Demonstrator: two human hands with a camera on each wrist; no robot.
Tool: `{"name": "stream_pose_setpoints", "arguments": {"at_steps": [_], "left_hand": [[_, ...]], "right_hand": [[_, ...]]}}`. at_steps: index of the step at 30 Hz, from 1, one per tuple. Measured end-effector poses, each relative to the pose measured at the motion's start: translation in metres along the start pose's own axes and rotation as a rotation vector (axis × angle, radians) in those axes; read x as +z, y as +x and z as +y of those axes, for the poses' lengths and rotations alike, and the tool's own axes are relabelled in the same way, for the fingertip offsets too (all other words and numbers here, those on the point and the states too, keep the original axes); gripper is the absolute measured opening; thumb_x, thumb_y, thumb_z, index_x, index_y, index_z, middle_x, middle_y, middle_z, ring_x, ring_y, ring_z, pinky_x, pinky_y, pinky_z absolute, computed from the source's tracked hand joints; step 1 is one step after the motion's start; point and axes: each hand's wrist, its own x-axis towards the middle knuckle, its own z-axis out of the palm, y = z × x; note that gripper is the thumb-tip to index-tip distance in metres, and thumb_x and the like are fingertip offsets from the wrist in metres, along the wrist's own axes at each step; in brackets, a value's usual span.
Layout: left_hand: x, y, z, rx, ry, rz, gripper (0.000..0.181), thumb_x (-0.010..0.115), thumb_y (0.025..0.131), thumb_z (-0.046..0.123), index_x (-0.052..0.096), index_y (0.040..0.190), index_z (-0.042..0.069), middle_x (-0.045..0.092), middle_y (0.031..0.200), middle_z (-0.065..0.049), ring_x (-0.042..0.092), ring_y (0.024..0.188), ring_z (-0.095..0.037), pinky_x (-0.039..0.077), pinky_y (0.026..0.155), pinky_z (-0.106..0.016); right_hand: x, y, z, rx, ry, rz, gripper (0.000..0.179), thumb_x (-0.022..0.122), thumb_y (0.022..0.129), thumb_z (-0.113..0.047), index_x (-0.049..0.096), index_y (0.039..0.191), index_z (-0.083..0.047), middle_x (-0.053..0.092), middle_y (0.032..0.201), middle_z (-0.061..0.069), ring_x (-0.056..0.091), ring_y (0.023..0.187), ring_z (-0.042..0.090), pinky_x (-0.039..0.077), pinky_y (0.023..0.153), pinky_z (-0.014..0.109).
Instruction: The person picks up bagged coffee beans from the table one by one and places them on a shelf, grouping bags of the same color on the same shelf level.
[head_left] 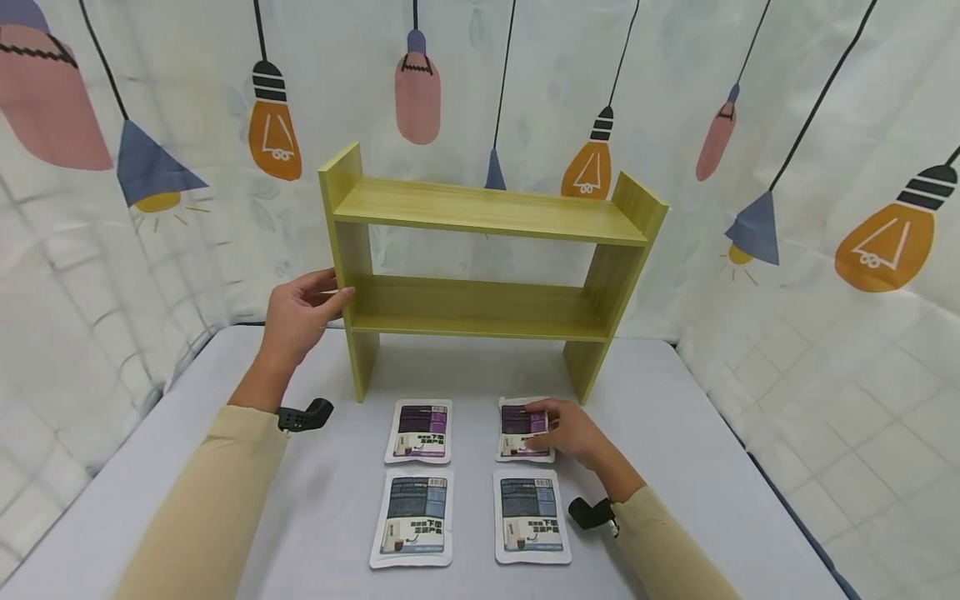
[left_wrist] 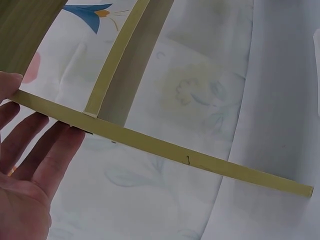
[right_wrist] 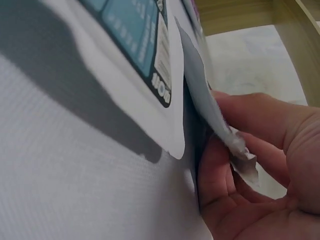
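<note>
Beige sleeves reach up from the bottom of the head view, lower left and lower right, over a white table. Near the middle of the frame the left hand grips the left side panel of a yellow-green shelf, thumb at its front edge; the shelf fills the upper centre, before a curtain printed with lamps. At lower right of centre the right hand pinches the right edge of a purple-labelled packet. Its twin, the left purple packet, lies across from it, and below them, at bottom centre, lie two blue-labelled packets (one under each purple one). From the left wrist, the hand sits at lower left, thumb over one side of the panel and fingers against the other. From the right wrist, thumb and fingers at right hold the packet's edge between them, that edge standing off the table; a blue-labelled packet crosses the upper left.
</note>
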Motion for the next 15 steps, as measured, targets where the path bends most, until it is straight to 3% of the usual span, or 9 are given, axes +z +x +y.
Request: {"name": "stream_pose_setpoints", "arguments": {"at_steps": [6, 15], "left_hand": [[0.0012, 0.0004, 0.0004, 0.006, 0.017, 0.004, 0.060, 0.072, 0.094, 0.045, 0.059, 0.146, 0.018, 0.067, 0.136, -0.012, 0.069, 0.103, -0.009, 0.057, 0.077, -0.012], [0.0014, 0.0006, -0.0008, 0.003, 0.012, 0.004, 0.060, 0.072, 0.094, 0.045, 0.059, 0.146, 0.018, 0.066, 0.137, -0.011, 0.070, 0.113, -0.026, 0.057, 0.078, -0.012]], "right_hand": [[-0.0012, 0.0027, 0.0024, -0.023, 0.070, -0.050, 0.057, 0.091, 0.075, -0.014, 0.072, 0.128, -0.017, 0.066, 0.124, 0.009, 0.062, 0.102, 0.025, 0.058, 0.086, 0.035], [-0.0008, 0.0033, 0.0015, -0.012, 0.115, -0.053, 0.057, 0.091, 0.074, -0.011, 0.073, 0.127, -0.017, 0.064, 0.131, 0.009, 0.061, 0.111, 0.027, 0.058, 0.090, 0.038]]}}
